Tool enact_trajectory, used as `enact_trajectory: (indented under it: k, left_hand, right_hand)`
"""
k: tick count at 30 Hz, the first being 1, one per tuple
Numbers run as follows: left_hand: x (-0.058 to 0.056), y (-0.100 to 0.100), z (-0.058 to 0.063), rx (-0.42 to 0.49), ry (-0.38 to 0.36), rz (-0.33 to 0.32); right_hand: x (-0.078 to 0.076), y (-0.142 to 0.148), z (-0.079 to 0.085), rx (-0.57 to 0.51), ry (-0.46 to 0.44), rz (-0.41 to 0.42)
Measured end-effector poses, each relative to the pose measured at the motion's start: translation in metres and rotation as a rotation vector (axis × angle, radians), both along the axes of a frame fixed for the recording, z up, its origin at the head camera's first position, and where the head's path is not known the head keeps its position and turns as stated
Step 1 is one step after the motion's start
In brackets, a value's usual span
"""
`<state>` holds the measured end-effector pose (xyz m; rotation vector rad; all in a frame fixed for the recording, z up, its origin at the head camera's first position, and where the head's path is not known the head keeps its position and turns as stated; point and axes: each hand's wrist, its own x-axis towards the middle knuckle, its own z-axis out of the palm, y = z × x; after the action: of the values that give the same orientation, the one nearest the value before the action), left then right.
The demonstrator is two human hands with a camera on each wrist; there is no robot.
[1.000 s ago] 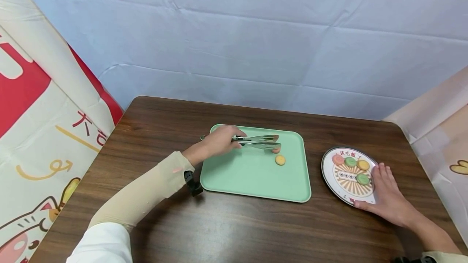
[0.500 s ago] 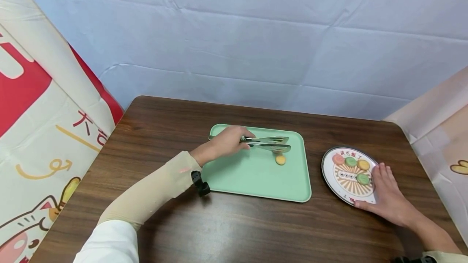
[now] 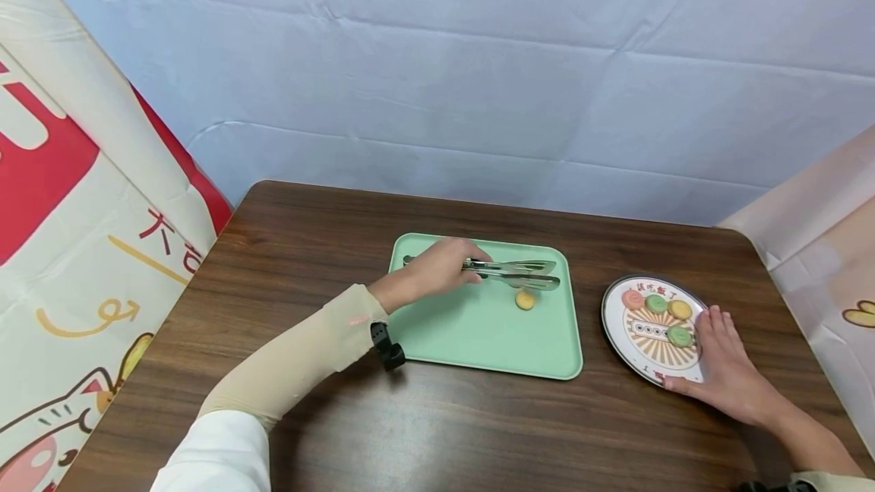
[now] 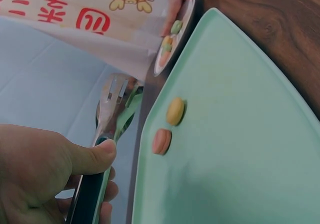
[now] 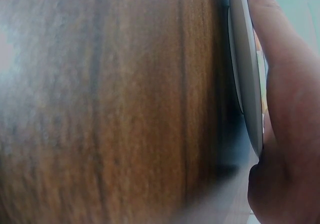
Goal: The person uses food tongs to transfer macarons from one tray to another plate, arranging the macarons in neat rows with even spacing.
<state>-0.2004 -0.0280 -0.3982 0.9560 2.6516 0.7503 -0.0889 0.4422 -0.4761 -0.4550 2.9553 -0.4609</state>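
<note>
My left hand [image 3: 440,266] grips metal tongs [image 3: 540,282] above the green tray [image 3: 472,332]. The tongs' two blades are slightly apart, with nothing seen between them. Below them on the tray lie a yellow macaron [image 3: 525,300] and a pink macaron [image 4: 161,141], the pink one mostly hidden by the tongs in the head view. At the right, my right hand [image 3: 728,370] rests against a round white plate [image 3: 618,340], fingers straight along its right rim and thumb at the near edge. On the plate sit a pink macaron [image 3: 633,299], a yellow macaron [image 3: 680,310] and two green macarons [image 3: 655,304].
Tray and plate stand apart on a dark wooden table [image 3: 437,431]. A pale blue cloth backdrop [image 3: 437,97] hangs behind the table. Printed cloth [image 3: 55,340] hangs at the left, and more cloth borders the right side.
My left hand has moved right with the tongs, whose tips now reach past the macarons on the tray. The right hand and plate have stayed put.
</note>
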Motion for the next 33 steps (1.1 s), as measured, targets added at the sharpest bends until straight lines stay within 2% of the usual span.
enact_trajectory:
  k: [16,33]
  left_hand:
    - [0.002,0.026,0.001,-0.002,0.006,-0.015]
    - [0.003,0.064,0.001,-0.012,-0.023,-0.059]
  right_hand:
    - [-0.001,-0.002,0.002,0.001,-0.008,-0.007]
    - [-0.001,0.0,-0.001,0.003,0.005,-0.005]
